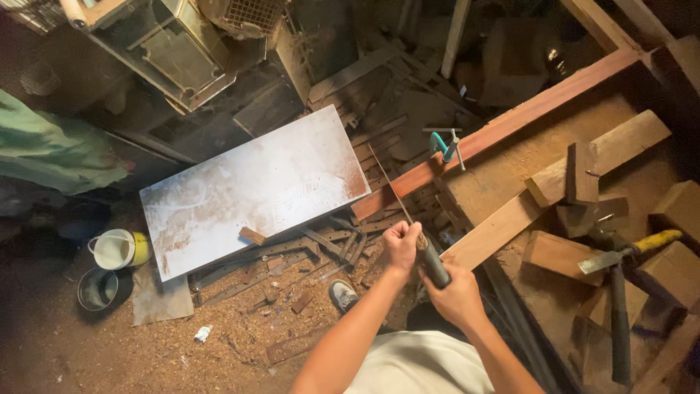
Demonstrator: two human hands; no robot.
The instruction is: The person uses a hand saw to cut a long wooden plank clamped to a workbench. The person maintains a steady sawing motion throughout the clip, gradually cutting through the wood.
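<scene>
both hands grip one saw: the right hand [458, 293] is clenched on its dark handle [434, 264], the left hand [402, 244] wrapped just ahead, near the workbench's [503, 175] left edge. the thin blade [390, 186] runs toward the clamped reddish plank [503, 128]; long, level strokes would probably cut truest.

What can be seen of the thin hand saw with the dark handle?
The thin hand saw with the dark handle has a narrow, pale metal blade slanting up and left toward the reddish wooden plank. Both hands grip it: the left hand near the blade's base, the right hand around the dark rounded handle.
</scene>
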